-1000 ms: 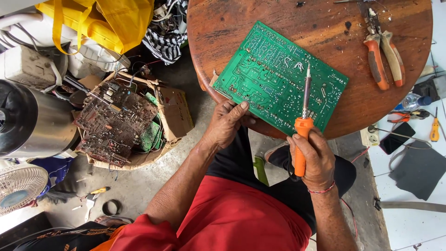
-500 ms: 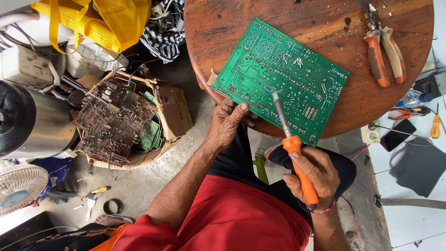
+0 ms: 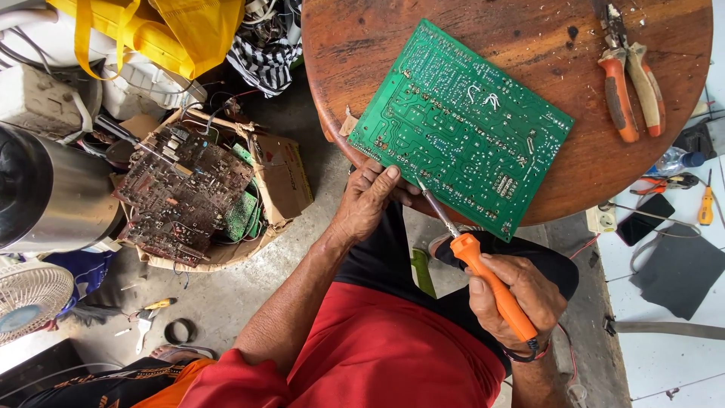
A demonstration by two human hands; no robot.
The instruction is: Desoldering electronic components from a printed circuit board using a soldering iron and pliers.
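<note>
Fingers (image 3: 504, 281) of the right hand (image 3: 521, 302) are clamped around the orange handle of a soldering iron (image 3: 476, 261), its metal tip angled up to the near edge of the green circuit board (image 3: 461, 125). Left hand (image 3: 370, 200) fingers are closed on that same edge, thumb on top. Board lies tilted on the round wooden surface (image 3: 529, 30), solder side up. Pliers (image 3: 630, 72) rest well apart, at the far right.

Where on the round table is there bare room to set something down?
The round wooden table has bare wood along its far edge, between the green circuit board and the pliers, and a strip right of the board below the pliers. The near edge is crowded: left hand and soldering iron.
</note>
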